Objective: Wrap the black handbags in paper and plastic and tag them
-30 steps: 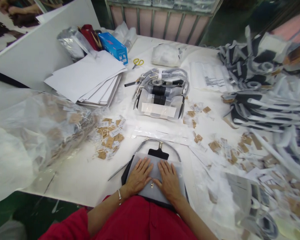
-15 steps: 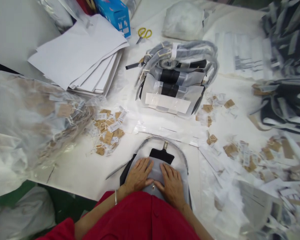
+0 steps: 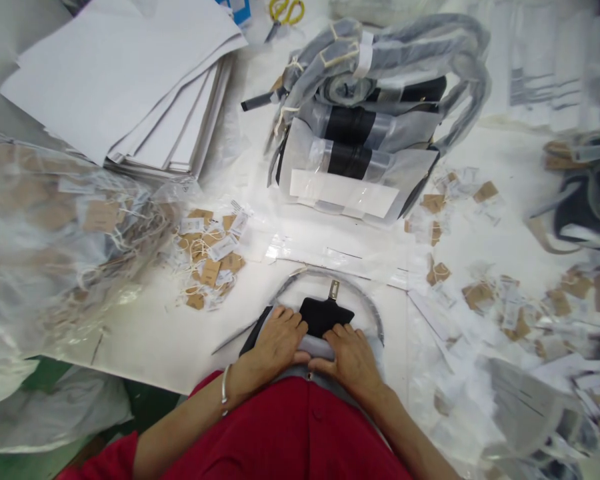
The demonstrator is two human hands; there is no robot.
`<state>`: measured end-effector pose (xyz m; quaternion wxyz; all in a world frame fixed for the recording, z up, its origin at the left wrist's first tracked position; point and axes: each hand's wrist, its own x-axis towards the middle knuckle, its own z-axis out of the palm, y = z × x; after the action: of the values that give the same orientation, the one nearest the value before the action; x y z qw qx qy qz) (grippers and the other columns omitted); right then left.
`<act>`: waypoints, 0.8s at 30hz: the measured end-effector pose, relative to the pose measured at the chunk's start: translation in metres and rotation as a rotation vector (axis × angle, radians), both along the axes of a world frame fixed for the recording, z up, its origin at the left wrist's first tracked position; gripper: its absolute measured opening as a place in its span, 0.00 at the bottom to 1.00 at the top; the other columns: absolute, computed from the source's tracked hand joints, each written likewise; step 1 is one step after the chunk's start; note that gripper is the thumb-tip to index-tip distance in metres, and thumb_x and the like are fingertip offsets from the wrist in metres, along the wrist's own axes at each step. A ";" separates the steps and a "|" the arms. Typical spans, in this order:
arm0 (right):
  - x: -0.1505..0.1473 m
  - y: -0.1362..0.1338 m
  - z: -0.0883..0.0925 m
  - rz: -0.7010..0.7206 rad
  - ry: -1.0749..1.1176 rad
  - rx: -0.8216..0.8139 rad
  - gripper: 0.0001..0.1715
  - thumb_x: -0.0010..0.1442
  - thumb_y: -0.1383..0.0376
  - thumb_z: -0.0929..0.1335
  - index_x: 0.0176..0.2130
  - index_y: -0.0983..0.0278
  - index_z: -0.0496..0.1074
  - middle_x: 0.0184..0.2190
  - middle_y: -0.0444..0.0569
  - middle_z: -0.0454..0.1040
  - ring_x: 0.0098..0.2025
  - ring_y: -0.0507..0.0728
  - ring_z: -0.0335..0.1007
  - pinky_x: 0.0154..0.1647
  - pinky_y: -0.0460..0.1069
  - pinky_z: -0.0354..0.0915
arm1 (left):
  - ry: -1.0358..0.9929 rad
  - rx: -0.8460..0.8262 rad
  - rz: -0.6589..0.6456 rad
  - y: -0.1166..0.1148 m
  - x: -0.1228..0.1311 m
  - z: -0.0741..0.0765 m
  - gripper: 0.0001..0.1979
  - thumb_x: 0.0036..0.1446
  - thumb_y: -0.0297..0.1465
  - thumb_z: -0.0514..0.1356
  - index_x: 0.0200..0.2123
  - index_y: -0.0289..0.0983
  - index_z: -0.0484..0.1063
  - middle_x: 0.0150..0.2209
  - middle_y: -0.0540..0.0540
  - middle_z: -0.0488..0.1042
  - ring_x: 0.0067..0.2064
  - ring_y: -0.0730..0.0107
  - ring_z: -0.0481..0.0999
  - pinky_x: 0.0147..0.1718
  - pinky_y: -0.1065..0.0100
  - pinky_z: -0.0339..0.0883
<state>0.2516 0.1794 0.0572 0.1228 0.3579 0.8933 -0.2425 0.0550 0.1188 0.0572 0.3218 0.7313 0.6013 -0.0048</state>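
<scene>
black bag (image 3: 325, 313) | left hand (image 3: 277, 339), right hand (image 3: 351, 357): grips spread, pressing it | tags (image 3: 210, 257) unreadable

A big pile of white paper (image 3: 130, 87) lies at the top left on the white table (image 3: 160, 340). Yellow scissors (image 3: 286, 10) and a blue box (image 3: 237, 8) peek in at the top edge. Bags wrapped in clear plastic (image 3: 365, 133) sit piled in the middle. A heap of small brown tags (image 3: 210, 260) lies just beside a big see-through sack (image 3: 55, 227) with more tags inside. Other tags (image 3: 480, 293) are spread about on the right.
</scene>
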 end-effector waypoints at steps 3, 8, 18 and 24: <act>-0.001 0.003 -0.003 -0.023 -0.013 -0.041 0.35 0.54 0.34 0.63 0.31 0.61 0.73 0.31 0.51 0.73 0.36 0.60 0.68 0.37 0.53 0.57 | -0.020 0.031 0.032 -0.003 -0.001 -0.008 0.20 0.59 0.50 0.59 0.36 0.37 0.70 0.35 0.46 0.73 0.41 0.60 0.69 0.44 0.57 0.56; 0.006 0.005 -0.003 -0.104 0.063 -0.146 0.28 0.60 0.41 0.64 0.35 0.62 0.73 0.31 0.50 0.75 0.35 0.59 0.70 0.38 0.52 0.60 | 0.053 0.134 0.054 -0.004 0.006 -0.019 0.18 0.60 0.47 0.58 0.35 0.36 0.70 0.32 0.45 0.73 0.40 0.58 0.69 0.45 0.56 0.55; -0.037 0.061 -0.003 -0.667 0.258 -0.045 0.22 0.58 0.55 0.67 0.48 0.66 0.70 0.43 0.57 0.75 0.45 0.63 0.71 0.48 0.58 0.65 | 0.086 0.200 0.049 -0.006 0.010 -0.024 0.16 0.60 0.45 0.59 0.37 0.37 0.68 0.33 0.46 0.71 0.41 0.58 0.68 0.50 0.56 0.54; -0.054 0.075 0.001 -0.874 0.293 -0.439 0.23 0.52 0.54 0.69 0.44 0.64 0.73 0.27 0.44 0.76 0.27 0.57 0.72 0.32 0.51 0.68 | 0.051 0.224 0.080 -0.008 0.012 -0.026 0.12 0.64 0.40 0.55 0.36 0.37 0.69 0.33 0.45 0.71 0.40 0.60 0.68 0.49 0.56 0.55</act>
<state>0.1980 0.2545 0.0583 -0.0445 0.6260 0.5962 -0.5008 0.0665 0.1108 0.0312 0.2227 0.7377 0.6349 0.0566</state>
